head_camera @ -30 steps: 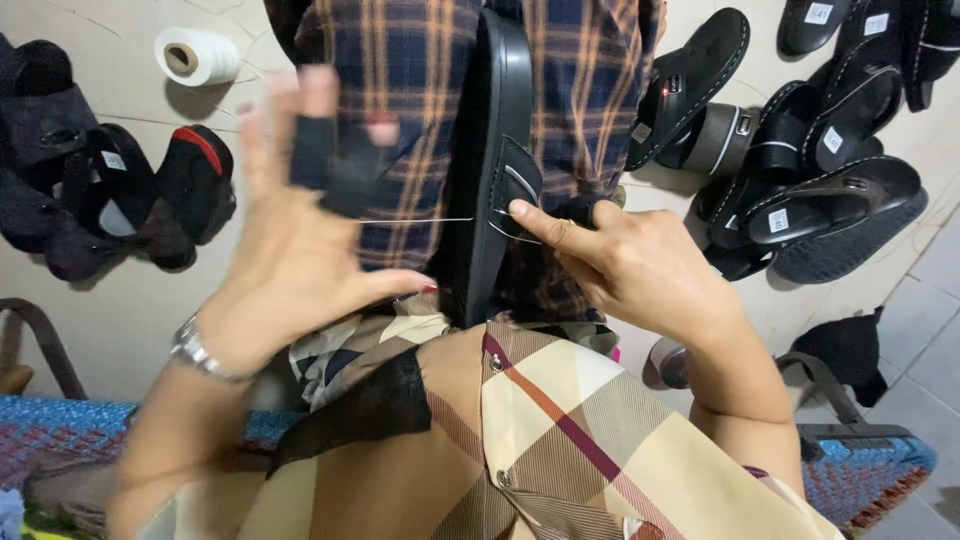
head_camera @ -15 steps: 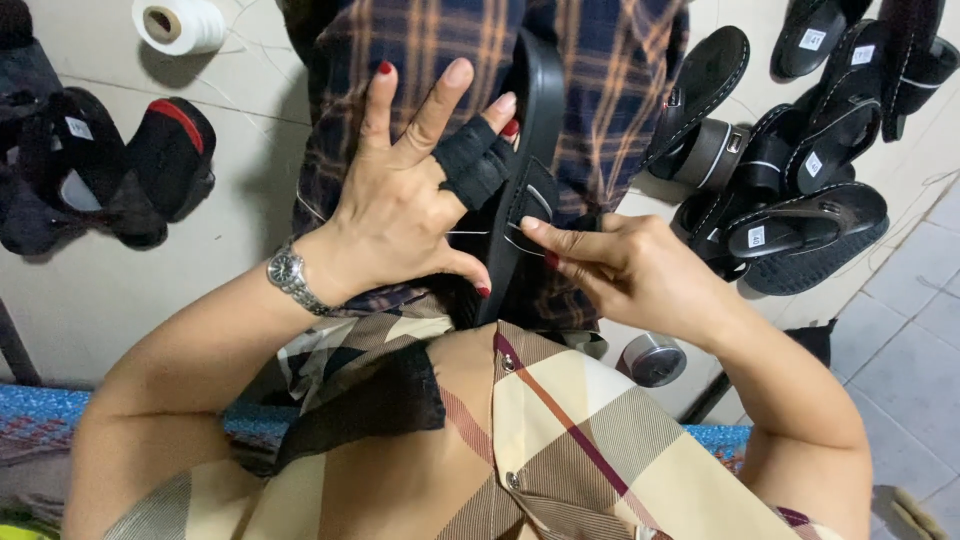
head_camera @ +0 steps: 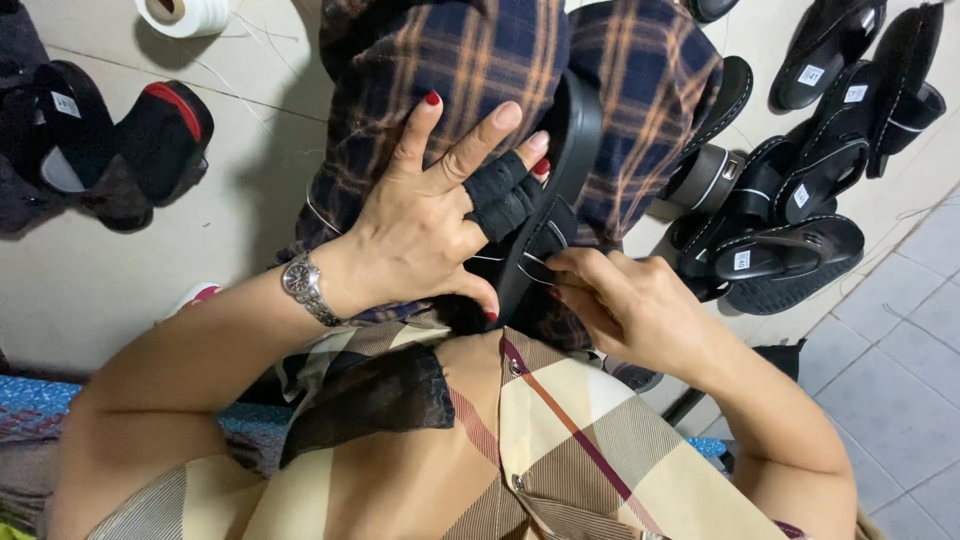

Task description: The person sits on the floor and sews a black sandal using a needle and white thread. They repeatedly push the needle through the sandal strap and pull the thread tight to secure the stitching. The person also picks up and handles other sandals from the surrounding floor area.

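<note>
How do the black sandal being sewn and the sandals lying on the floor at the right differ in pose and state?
The black sandal stands on edge over the plaid cloth, steadied by the left hand; the floor sandals lie piled, untouched. The held sandal has pale thread across it, pinched by the right hand; the floor sandals carry small white tags. All are black.
</note>
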